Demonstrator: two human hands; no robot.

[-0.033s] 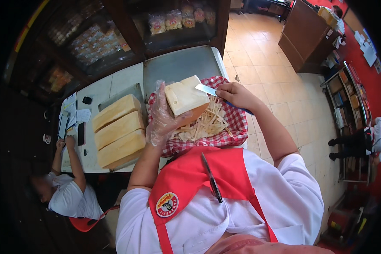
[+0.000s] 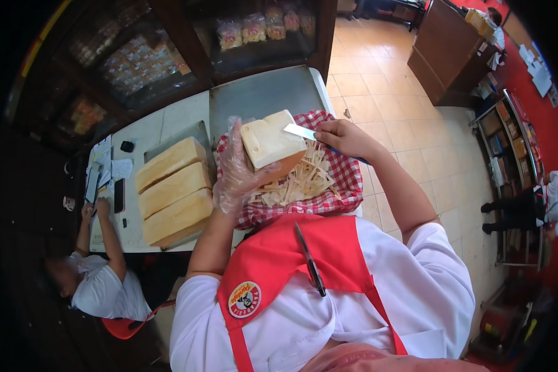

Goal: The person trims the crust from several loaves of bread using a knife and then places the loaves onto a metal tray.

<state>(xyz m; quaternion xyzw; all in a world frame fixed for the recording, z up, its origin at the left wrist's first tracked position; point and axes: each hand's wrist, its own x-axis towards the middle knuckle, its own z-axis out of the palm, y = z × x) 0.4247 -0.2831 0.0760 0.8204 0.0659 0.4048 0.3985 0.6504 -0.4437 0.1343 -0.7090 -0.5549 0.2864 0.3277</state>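
My left hand (image 2: 234,170), in a clear plastic glove, holds a block-shaped bread loaf (image 2: 271,139) tilted up over a cloth-lined container. My right hand (image 2: 344,137) is bare and closed around a knife (image 2: 301,131) with a blue handle. The knife's pale blade touches or lies very near the loaf's top right edge. Beneath the loaf, thin strips of bread crust (image 2: 301,183) are heaped on a red-and-white checked cloth (image 2: 348,180). To the left, three long uncut loaves (image 2: 175,192) lie side by side on a metal tray (image 2: 195,132).
A bare metal sheet (image 2: 263,93) lies on the white table (image 2: 173,118) beyond my hands. A seated co-worker (image 2: 108,282) has both hands at papers and a phone on the left. A dark glass-fronted cabinet (image 2: 204,56) backs the table. Tiled floor (image 2: 409,155) and shelving are right.
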